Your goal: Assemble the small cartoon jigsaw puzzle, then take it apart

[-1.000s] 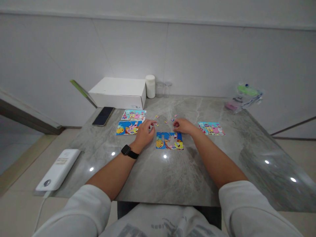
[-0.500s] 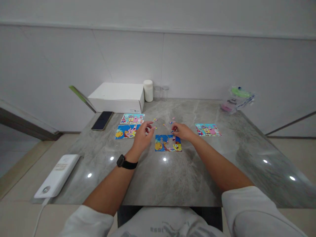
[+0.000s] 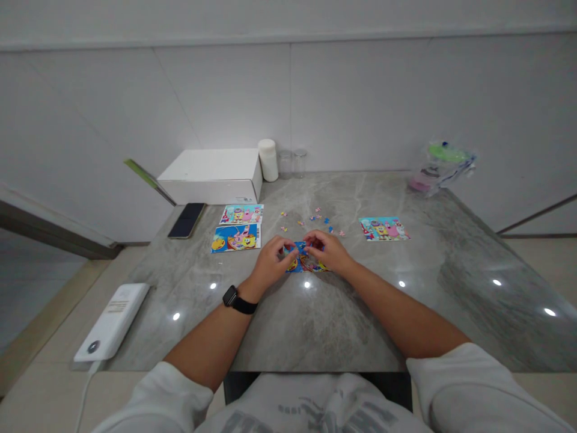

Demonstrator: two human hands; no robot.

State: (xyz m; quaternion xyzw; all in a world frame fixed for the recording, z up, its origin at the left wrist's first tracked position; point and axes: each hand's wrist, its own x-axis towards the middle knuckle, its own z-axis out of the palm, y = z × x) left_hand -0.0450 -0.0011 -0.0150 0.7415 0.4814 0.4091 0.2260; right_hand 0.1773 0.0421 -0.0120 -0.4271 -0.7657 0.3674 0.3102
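A partly filled jigsaw puzzle (image 3: 297, 266) with a blue cartoon picture lies flat in front of me, much of it covered by my fingers. My left hand (image 3: 273, 258) is at its left edge, thumb and index finger apart, with nothing visible between them. Over the upper middle of the puzzle, my right hand (image 3: 329, 251) is closed in a pinch on a small puzzle piece, mostly hidden by the fingertips. Several loose puzzle pieces (image 3: 318, 218) are scattered just beyond both hands.
Picture cards lie left, a blue one (image 3: 237, 238) below a light one (image 3: 242, 214), and another card (image 3: 384, 228) lies right. Behind stand a white box (image 3: 211, 171), white bottle (image 3: 268, 161) and clear jars (image 3: 299, 163). A phone (image 3: 187, 220), white device (image 3: 112, 322) and bagged cup (image 3: 437, 168) flank these.
My right hand has moved from the puzzle's upper right edge leftward over its middle. My left hand has come down and right to the puzzle. The camera view has shifted slightly.
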